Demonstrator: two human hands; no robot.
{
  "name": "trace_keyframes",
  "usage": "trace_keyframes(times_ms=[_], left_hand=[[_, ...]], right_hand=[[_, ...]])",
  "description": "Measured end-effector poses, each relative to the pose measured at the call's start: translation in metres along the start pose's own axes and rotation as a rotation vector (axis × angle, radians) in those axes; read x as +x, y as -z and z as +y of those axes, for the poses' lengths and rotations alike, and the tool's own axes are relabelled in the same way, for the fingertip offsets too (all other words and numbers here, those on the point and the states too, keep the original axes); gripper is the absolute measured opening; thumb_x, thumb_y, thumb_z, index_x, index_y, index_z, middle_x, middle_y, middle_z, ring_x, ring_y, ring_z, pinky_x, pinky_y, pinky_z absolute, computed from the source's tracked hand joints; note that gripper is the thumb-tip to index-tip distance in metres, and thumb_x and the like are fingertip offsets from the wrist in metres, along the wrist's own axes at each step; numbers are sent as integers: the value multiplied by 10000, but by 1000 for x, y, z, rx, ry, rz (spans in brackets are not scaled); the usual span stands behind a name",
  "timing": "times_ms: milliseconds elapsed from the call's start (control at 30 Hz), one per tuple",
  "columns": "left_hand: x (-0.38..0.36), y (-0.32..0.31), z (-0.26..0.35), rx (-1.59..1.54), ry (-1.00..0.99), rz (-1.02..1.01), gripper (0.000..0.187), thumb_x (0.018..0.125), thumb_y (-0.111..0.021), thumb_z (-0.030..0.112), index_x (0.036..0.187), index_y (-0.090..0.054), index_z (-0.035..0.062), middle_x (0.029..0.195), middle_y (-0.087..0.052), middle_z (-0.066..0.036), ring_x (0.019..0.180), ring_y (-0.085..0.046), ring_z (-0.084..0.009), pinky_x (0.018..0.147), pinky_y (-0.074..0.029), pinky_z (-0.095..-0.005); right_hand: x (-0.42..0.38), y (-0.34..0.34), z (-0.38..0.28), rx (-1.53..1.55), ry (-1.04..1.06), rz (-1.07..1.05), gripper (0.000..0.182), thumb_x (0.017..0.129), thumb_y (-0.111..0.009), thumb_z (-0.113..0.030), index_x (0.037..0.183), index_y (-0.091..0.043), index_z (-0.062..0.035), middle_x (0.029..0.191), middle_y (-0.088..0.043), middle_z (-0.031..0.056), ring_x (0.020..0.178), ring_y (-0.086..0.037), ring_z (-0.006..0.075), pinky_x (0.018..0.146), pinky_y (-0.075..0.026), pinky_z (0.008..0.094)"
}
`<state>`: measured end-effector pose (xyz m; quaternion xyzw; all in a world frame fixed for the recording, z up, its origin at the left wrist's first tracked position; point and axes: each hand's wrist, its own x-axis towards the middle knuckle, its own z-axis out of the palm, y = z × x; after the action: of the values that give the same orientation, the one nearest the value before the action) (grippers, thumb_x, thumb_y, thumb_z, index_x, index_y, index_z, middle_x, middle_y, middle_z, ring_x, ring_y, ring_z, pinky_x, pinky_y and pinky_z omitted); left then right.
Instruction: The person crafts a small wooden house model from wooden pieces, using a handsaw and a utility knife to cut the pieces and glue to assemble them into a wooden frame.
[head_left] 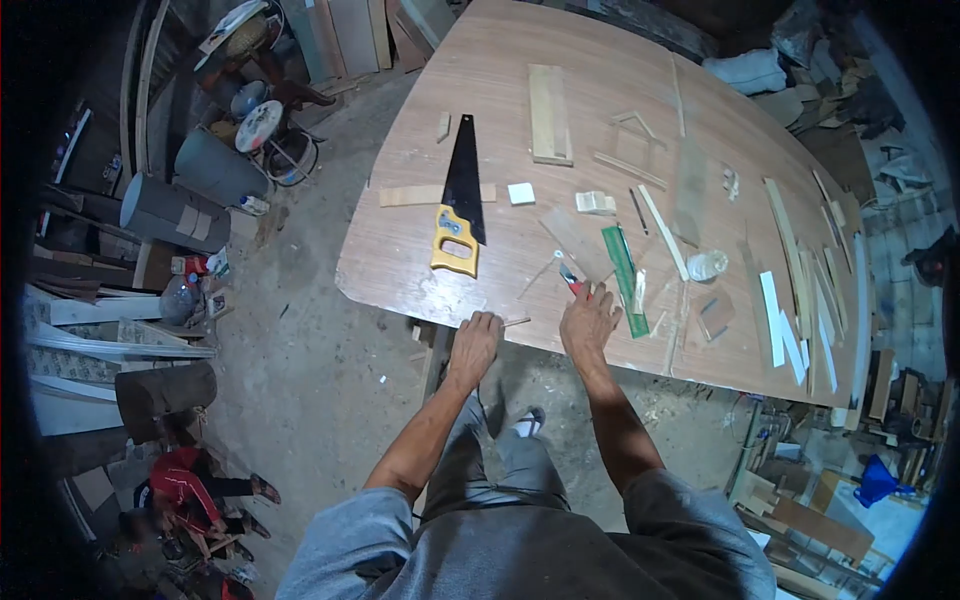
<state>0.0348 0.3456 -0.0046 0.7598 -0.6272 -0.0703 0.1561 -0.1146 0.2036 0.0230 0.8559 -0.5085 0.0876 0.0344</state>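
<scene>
At the table's near edge, my left hand point(476, 348) is closed on a thin wooden stick point(515, 322), whose end sticks out to the right. My right hand point(590, 322) rests over the tabletop to its right, its fingers closed around a red utility knife point(572, 281) pointing away from me. Just right of that hand lies a green ruler point(622, 270) with a small wood piece beside it. A handsaw point(461, 200) with a yellow handle lies flat beyond my left hand, across a wooden strip point(405, 195).
The wooden table point(440, 300) also bears a board point(549, 110), a white square block point(521, 194), a tape roll point(708, 264), a pencil point(638, 210) and several strips point(790, 270) at right. Another person in red point(190, 490) is low at the left. Drums point(175, 210) stand at left.
</scene>
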Motion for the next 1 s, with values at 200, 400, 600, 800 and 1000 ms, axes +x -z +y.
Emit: trace_keyframes(times_ms=[200,400,600,800,1000], left_hand=[[-37,26,-46,-52,122,154,166,813,-545,89,968,-580,43,910,-566,-120,892,-551,-300,731,-453,-425],[-85,48,-68,-96,232,37,255,789,-602,80,1041,-578,51,982,-569,-147,943,-548,-331,773,-442,-448],[-79,45,-82,-188,244,10,306,761,-627,76,1063,-592,44,1040,-580,-158,989,-550,-338,805,-436,-445],[-3,35,-57,-353,10,120,118,833,-582,74,935,-624,33,920,-593,-149,916,-551,-339,769,-430,-451],[23,-28,-8,-507,-235,-53,106,825,-613,86,910,-659,45,917,-604,-136,930,-533,-335,779,-419,-456]], right_hand=[[50,-15,-154,382,440,-149,350,838,-509,-75,1168,-590,14,1055,-595,204,970,-593,323,827,-484,424],[67,-46,-214,374,379,-249,612,771,-650,-175,1318,-432,-9,1082,-580,242,1067,-552,357,880,-453,484],[94,-8,-188,803,-152,-81,687,788,-597,-140,1397,-310,-1,918,-623,352,865,-628,490,805,-496,516],[63,71,-112,920,-278,-170,440,904,-583,-218,1261,-516,31,1081,-651,245,1001,-642,384,866,-495,440],[-118,97,-43,1429,-727,-63,348,946,-572,-196,1222,-580,16,878,-648,51,740,-585,118,668,-476,262]])
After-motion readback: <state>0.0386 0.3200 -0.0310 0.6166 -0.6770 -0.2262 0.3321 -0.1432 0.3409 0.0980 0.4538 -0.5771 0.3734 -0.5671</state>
